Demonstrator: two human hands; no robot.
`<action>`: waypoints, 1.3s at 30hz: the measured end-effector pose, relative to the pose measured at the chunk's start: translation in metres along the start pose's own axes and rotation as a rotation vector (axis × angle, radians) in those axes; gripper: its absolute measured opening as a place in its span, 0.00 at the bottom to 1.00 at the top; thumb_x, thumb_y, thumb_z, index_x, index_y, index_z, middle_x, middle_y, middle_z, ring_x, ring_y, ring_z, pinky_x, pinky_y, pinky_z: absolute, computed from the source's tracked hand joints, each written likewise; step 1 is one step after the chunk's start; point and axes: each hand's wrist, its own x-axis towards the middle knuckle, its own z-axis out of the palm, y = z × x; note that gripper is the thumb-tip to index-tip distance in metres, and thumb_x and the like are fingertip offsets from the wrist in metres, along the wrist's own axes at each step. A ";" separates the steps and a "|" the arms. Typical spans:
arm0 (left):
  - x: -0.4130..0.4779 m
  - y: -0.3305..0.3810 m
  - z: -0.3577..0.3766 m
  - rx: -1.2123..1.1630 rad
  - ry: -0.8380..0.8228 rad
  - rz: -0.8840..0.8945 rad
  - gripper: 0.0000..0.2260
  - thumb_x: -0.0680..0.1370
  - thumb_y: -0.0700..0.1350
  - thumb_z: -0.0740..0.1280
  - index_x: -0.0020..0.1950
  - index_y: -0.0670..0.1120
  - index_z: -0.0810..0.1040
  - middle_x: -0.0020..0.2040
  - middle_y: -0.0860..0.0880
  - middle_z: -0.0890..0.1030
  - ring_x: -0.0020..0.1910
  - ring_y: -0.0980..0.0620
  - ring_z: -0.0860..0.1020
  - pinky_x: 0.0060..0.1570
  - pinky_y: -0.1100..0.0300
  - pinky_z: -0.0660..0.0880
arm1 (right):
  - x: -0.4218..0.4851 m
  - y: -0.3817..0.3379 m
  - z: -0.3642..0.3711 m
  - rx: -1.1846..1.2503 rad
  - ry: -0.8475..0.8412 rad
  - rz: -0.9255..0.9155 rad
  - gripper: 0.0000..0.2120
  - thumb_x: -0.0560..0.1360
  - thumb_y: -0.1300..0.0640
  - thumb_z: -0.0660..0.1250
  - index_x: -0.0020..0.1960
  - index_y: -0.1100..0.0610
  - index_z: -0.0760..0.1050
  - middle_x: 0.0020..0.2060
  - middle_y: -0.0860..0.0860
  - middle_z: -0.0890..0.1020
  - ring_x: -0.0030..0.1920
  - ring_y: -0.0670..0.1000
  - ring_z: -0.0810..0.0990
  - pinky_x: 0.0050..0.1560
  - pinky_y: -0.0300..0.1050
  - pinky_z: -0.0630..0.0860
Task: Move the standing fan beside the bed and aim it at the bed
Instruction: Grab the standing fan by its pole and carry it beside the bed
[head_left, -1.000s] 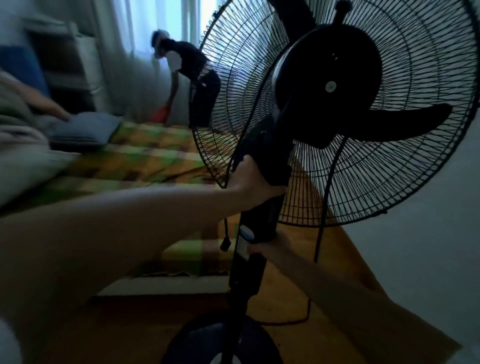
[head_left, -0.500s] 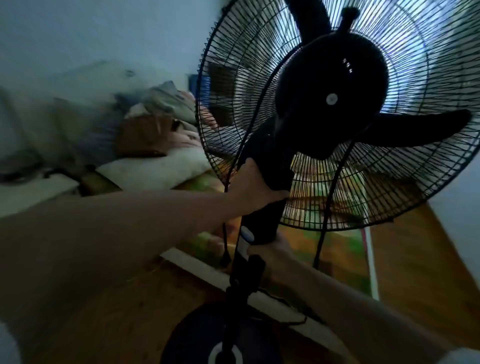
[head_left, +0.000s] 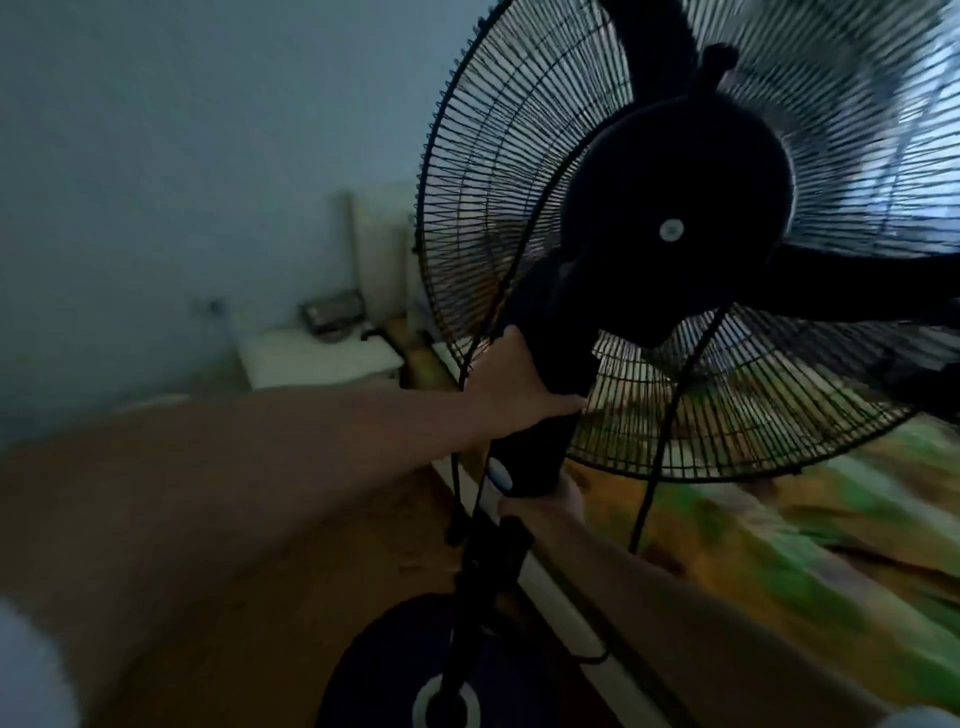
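A black standing fan (head_left: 675, 223) fills the middle and right of the head view, seen from behind its motor housing. My left hand (head_left: 514, 389) is wrapped around the thick neck below the motor. My right hand (head_left: 550, 506) grips the pole just under the control block, mostly hidden behind it. The round base (head_left: 395, 670) is at the bottom centre, over the wooden floor. The bed (head_left: 810, 540), with a green and yellow checked cover, lies to the right, partly seen through the fan's wire cage.
A white low table (head_left: 317, 358) with a dark box on it stands against the pale wall (head_left: 156, 156) at the back left. The fan's cable (head_left: 644, 514) hangs down toward the bed's white edge. Wooden floor (head_left: 234, 597) spreads left of the base.
The view has swung left: the window and the other person are gone from sight, then the pillows too. The bed now lies to the right. Both hands keep their hold on the fan.
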 end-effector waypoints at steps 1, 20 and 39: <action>0.007 -0.014 -0.005 0.009 0.005 -0.039 0.44 0.59 0.64 0.74 0.67 0.45 0.61 0.62 0.46 0.71 0.60 0.47 0.72 0.50 0.57 0.72 | 0.010 -0.007 0.012 0.009 -0.024 -0.004 0.28 0.66 0.64 0.73 0.64 0.55 0.71 0.59 0.54 0.79 0.54 0.56 0.78 0.45 0.42 0.74; 0.009 -0.282 -0.091 0.083 0.109 -0.372 0.41 0.62 0.58 0.75 0.69 0.45 0.63 0.64 0.46 0.72 0.63 0.48 0.71 0.61 0.57 0.70 | 0.114 -0.039 0.285 -0.142 -0.336 -0.097 0.29 0.60 0.60 0.76 0.60 0.56 0.72 0.54 0.52 0.80 0.45 0.50 0.77 0.28 0.35 0.69; -0.023 -0.446 -0.073 0.066 -0.036 -0.416 0.43 0.64 0.57 0.75 0.72 0.47 0.58 0.69 0.46 0.67 0.69 0.47 0.65 0.68 0.55 0.63 | 0.162 0.025 0.450 -0.118 -0.283 -0.102 0.34 0.65 0.56 0.75 0.67 0.53 0.64 0.59 0.53 0.77 0.55 0.55 0.79 0.30 0.36 0.69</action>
